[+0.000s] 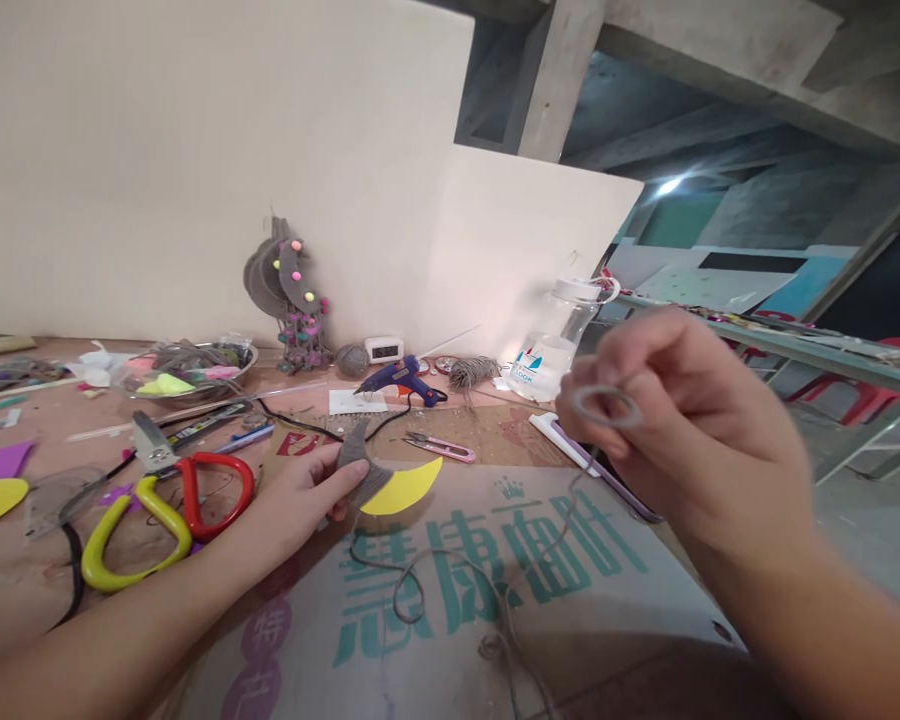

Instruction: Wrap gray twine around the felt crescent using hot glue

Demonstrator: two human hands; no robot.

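Note:
My left hand (328,482) pinches a crescent-shaped cutout (401,488). Its near end is wrapped in grey yarn, while the other end shows bare yellow. Raised at the right, my right hand (690,430) has its fingers closed on grey yarn, with a pale grey loop (606,408) showing at the fingertips. Slack grey yarn (412,590) runs from below the crescent and lies in curls over the printed plastic sheet (307,620). Another strand hangs down from the right hand to that sheet.
Left of my left arm lie large scissors (169,490) with red and yellow handles. Behind the crescent are a blue glue gun (401,380), pink thread snips (441,446), a yarn bundle (474,372) and a water bottle (551,340). A decorated grey hanging ornament (289,280) is against the white board.

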